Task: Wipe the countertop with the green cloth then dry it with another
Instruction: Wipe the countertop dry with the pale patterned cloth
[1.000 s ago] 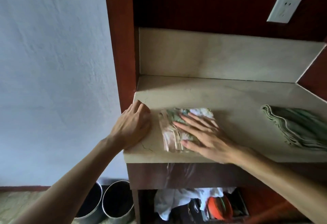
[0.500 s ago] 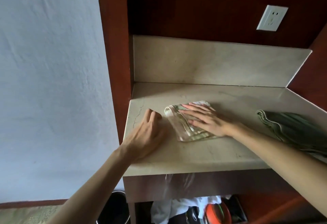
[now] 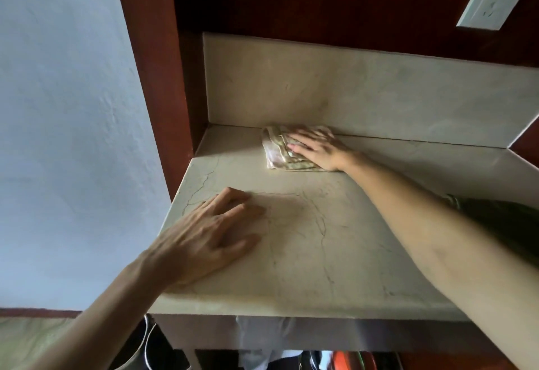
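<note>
A folded pale cloth with a pink and green pattern lies at the back of the beige marble countertop, touching the backsplash. My right hand presses flat on it, fingers spread and pointing left. My left hand rests palm down on the bare countertop near the front left corner and holds nothing. The dark green cloth lies at the right edge of the counter, mostly hidden behind my right forearm.
A beige backsplash closes the back of the counter, and a dark red wood panel closes its left side. A white wall socket sits high on the right. Below the counter are a metal bin and cluttered items.
My right hand has slid the patterned cloth from the front of the counter to the back, against the backsplash. My left hand has moved from the edge onto the counter surface.
</note>
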